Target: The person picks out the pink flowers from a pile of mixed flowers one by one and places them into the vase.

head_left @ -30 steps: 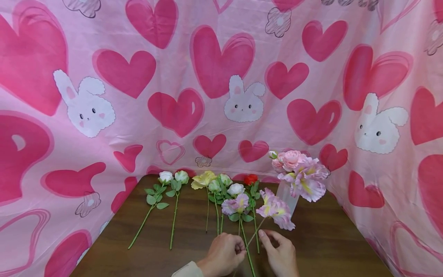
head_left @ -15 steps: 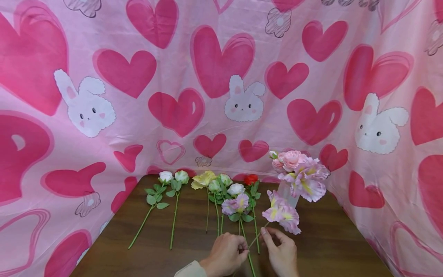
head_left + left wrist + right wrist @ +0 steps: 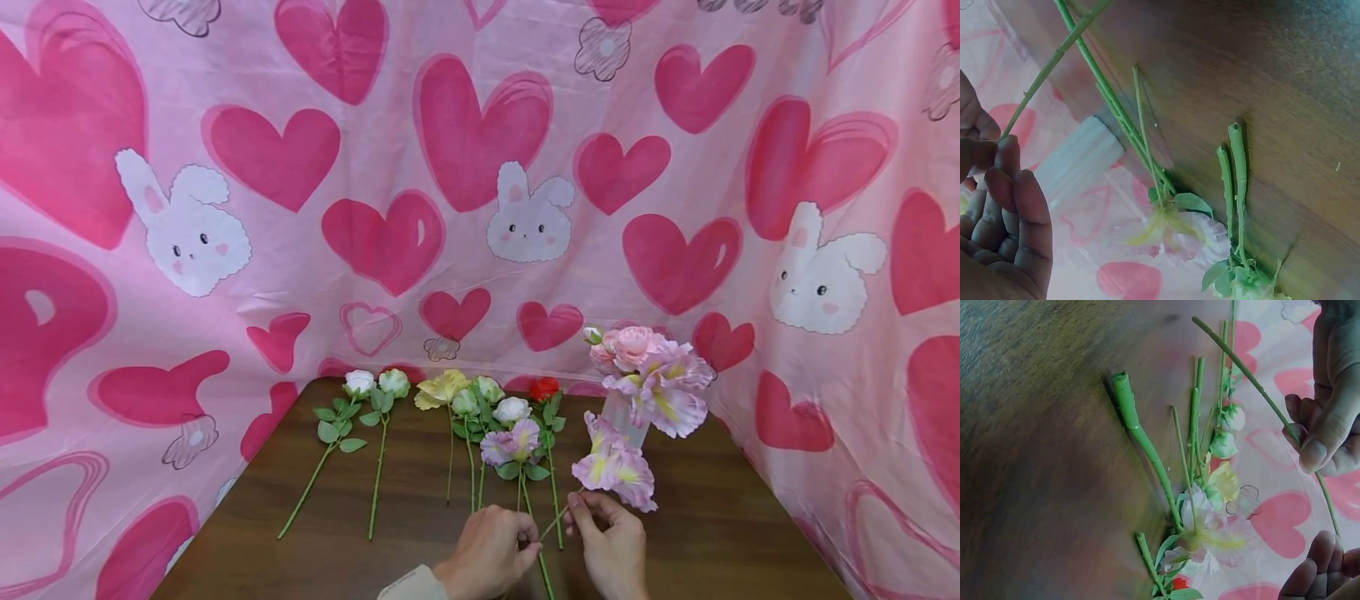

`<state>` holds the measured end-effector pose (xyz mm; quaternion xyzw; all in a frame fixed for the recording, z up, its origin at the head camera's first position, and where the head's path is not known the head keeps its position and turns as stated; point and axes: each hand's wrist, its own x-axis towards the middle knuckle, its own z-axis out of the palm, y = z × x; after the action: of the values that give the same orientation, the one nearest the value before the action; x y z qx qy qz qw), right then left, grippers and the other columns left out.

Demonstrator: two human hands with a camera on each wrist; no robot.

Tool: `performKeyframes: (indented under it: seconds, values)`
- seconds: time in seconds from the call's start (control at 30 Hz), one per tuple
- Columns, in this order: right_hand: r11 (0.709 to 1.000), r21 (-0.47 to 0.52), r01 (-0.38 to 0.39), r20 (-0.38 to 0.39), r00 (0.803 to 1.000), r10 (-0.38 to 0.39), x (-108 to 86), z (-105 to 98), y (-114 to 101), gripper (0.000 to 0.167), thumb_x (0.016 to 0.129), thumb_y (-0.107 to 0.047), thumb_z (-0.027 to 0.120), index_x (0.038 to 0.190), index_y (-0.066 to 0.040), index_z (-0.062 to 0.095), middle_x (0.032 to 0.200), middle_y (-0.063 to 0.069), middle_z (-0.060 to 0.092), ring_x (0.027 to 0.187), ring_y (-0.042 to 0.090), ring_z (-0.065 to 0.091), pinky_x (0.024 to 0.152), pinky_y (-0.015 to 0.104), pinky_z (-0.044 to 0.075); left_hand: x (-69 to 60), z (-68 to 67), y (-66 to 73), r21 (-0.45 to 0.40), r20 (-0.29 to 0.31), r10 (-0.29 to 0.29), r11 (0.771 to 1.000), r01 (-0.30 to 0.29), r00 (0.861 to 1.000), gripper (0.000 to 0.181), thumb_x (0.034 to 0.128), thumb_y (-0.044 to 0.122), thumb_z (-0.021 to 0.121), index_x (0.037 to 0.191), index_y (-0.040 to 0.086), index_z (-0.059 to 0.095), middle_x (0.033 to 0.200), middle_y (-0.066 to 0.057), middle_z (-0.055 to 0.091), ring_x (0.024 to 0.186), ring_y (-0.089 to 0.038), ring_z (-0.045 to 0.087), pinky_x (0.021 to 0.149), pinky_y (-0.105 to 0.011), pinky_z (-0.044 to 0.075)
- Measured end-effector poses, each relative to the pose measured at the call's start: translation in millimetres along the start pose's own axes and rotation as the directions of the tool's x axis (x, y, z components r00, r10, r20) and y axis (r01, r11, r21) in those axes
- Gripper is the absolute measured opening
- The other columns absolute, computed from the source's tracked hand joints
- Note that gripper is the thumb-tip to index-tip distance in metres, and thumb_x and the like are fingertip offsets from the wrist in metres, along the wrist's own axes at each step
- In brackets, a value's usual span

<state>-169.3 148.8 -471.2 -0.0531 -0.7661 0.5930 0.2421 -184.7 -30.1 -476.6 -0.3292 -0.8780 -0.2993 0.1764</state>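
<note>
Both hands hold one artificial lilac flower (image 3: 615,471) with ruffled petals and a yellow centre. My left hand (image 3: 493,546) pinches its thin stem lower down, and my right hand (image 3: 609,542) pinches it just below the bloom. The bloom leans to the right, over the table. In the right wrist view the free end of the green stem (image 3: 1241,365) sticks out past the left fingers. Behind the held bloom stands a translucent vase (image 3: 637,437) with pink roses (image 3: 632,346) and lilac blooms (image 3: 667,392).
On the brown table (image 3: 247,567) lie a white rose (image 3: 359,383), a yellow flower (image 3: 442,389), a red rose (image 3: 543,388), a second lilac flower (image 3: 512,443) and several white-green roses. A pink heart-print cloth (image 3: 457,292) hangs around the table.
The held lilac flower has moved slightly right and down. My right hand has closed in on the stem under the bloom; the left hand shifted slightly right.
</note>
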Motion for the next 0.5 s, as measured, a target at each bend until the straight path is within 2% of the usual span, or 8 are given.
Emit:
performKeyframes:
  seconds: [0.2,0.37,0.5]
  values:
    - [0.998,0.033,0.045,-0.009,0.999,-0.044,-0.1,0.2,-0.3,0.01,0.094,-0.008,0.075,0.092,0.002,0.074,0.07,0.006,0.071,0.055,0.015,0.066,0.057,0.023,0.053,0.9,-1.3,0.5,0.0,0.017,-0.02,1.0,0.02,1.0,0.013,0.0839,0.021,0.082,0.075,0.027,0.075,0.067,0.025,0.063,0.062,0.015,0.046,0.056,-0.01,0.035]
    - [0.993,0.057,0.103,-0.041,0.994,-0.101,-0.9,-0.4,-4.8,0.006,0.093,-0.005,0.075,0.089,-0.001,0.075,0.069,0.006,0.071,0.054,0.012,0.065,0.056,0.019,0.05,2.2,-1.7,-0.5,0.003,-0.012,-0.004,1.0,0.005,1.0,0.011,0.0843,0.025,0.083,0.077,0.028,0.076,0.07,0.025,0.066,0.063,0.016,0.048,0.057,-0.01,0.035]
    - [0.977,0.055,0.204,-0.114,0.974,-0.197,0.7,-0.4,-8.7,0.01,0.089,0.002,0.076,0.081,-0.003,0.075,0.066,0.005,0.07,0.053,0.009,0.063,0.056,0.017,0.05,3.1,-3.3,-2.7,-0.003,-0.044,0.004,1.0,-0.004,0.999,0.01,0.084,0.027,0.084,0.077,0.028,0.076,0.07,0.025,0.067,0.063,0.017,0.05,0.055,-0.009,0.034]
